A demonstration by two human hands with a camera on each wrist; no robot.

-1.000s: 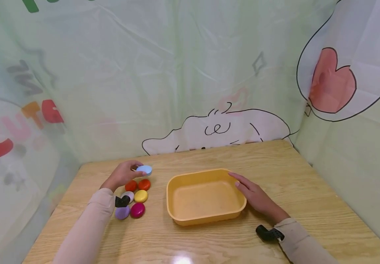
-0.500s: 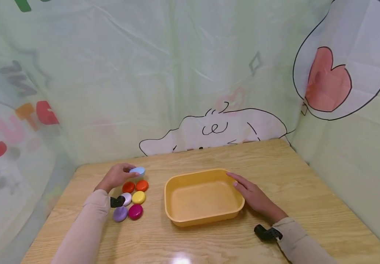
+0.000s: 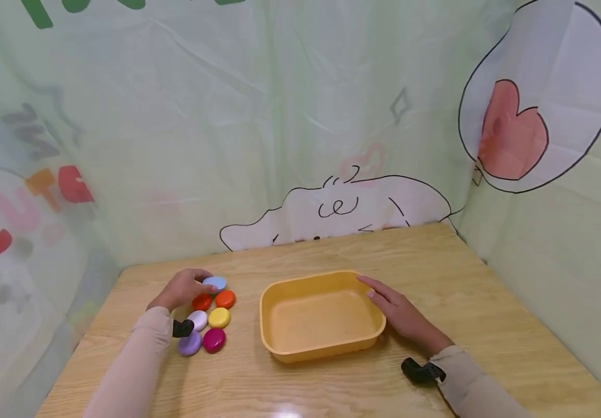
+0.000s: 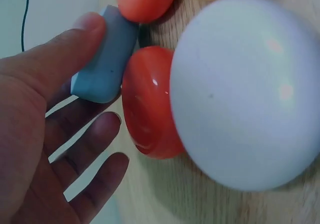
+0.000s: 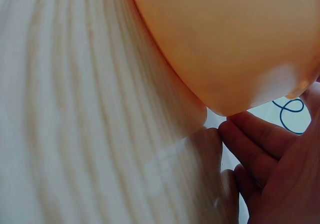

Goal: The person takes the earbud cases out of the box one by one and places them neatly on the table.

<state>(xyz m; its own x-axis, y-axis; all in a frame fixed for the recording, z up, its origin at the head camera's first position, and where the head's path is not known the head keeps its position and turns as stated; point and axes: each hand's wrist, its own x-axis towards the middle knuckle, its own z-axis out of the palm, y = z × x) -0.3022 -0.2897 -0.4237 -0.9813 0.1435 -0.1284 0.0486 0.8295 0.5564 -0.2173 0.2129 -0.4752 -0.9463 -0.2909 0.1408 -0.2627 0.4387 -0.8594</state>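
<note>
My left hand (image 3: 181,288) pinches a light blue round disc (image 3: 215,283) between thumb and fingers, at the far end of a cluster of glossy discs. In the left wrist view the blue disc (image 4: 107,58) is seen edge-on, close beside a red disc (image 4: 152,103); whether it bears on the table is unclear. Nearest to it in the head view are the red disc (image 3: 202,301) and an orange-red disc (image 3: 225,299). My right hand (image 3: 402,310) rests at the right end of a yellow-orange plastic tray (image 3: 323,346), relaxed fingers touching its rim and outer wall.
Nearer than the red discs lie a pale lilac disc (image 3: 198,320), a yellow disc (image 3: 219,317), a purple disc (image 3: 190,343) and a magenta disc (image 3: 214,340). The wooden table (image 3: 300,386) meets a printed curtain (image 3: 175,145) at its back.
My left hand has lowered the light blue disc and brought it slightly left, closer to the red discs. The right hand stays at the tray. The head view has shifted a little.
</note>
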